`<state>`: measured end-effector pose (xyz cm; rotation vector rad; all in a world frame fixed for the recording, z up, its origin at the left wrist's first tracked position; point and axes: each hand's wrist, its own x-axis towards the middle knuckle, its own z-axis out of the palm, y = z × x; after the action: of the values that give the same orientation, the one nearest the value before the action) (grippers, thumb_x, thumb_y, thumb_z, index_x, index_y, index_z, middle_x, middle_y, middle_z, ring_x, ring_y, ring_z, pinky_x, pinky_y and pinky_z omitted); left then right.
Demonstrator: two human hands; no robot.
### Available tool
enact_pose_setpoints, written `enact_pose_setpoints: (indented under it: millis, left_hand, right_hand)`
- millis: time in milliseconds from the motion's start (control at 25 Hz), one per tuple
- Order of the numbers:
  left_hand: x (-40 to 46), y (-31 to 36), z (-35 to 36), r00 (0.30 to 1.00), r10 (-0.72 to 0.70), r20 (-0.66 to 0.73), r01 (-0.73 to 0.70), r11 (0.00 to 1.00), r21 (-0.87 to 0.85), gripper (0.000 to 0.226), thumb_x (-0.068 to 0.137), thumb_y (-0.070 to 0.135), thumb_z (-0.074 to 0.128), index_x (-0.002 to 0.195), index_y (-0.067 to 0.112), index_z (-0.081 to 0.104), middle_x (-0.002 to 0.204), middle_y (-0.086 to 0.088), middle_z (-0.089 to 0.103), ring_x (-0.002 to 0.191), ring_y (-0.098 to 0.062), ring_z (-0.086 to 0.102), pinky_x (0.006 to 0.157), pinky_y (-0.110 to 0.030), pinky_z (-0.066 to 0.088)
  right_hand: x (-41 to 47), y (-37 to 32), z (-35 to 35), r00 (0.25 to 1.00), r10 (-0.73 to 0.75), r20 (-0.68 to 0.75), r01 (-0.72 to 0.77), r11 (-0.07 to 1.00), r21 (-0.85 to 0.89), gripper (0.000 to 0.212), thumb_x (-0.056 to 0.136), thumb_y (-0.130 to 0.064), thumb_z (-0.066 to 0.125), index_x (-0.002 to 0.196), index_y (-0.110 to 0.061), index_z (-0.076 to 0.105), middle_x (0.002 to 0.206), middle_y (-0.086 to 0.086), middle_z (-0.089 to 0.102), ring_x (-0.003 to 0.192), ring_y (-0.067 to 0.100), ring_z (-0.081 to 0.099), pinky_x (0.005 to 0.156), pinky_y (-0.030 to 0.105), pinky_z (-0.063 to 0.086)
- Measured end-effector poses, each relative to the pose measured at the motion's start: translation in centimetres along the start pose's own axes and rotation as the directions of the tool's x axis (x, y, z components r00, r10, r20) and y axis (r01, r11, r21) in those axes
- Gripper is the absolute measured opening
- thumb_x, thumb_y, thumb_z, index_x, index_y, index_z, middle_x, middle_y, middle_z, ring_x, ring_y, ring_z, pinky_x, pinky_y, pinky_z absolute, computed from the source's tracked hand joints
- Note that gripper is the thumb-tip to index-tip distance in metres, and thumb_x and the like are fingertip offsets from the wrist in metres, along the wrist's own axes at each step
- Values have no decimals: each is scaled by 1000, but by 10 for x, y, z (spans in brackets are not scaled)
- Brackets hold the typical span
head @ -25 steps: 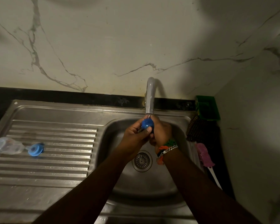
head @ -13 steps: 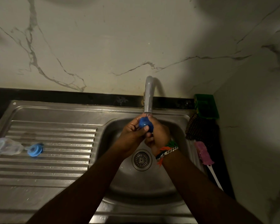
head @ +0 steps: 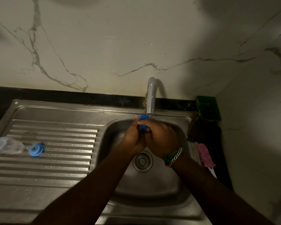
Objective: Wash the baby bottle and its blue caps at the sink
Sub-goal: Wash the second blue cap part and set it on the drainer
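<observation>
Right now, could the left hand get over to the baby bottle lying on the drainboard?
Probably yes, once it lets go: the left hand is busy holding the blue cap under the tap, but nothing lies between it and the baby bottle.

No writing, brand, number or sign could be read anywhere in the frame. The clear bottle [head: 7,145] lying at the far left showed no legible marking; it was too dim and blurred to tell. The green holder [head: 208,109] at the upper right carried nothing readable either.
</observation>
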<state>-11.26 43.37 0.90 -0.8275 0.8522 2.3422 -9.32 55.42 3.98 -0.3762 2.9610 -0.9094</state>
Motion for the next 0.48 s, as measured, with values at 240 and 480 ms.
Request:
enact_pose_setpoints:
  millis: [240, 480]
  left_hand:
    - [3, -5, 3, 997, 65, -47, -59, 990, 128, 48, 99, 53, 54, 118, 12, 69, 100, -12, 80, 91, -26, 78, 71, -40, 60]
    - [3, -9, 14, 992, 82, -91, -73, 993, 98, 48, 99, 47, 58, 126, 7, 65, 99, -13, 79, 85, -24, 78, 61, -33, 62]
  right_hand:
    - [7, 6, -3, 989, -34, 143, 69, 968, -242, 39, 100, -27, 44, 138, -20, 53, 138, 0, 56, 114, 16, 60, 97, 31, 50]
    - [8, 3, 3, 993, 84, 81, -71, 985, -157, 35, 99, -31, 45, 130, -22, 56, 129, 0, 61, 112, 18, 62, 96, 33, 51]
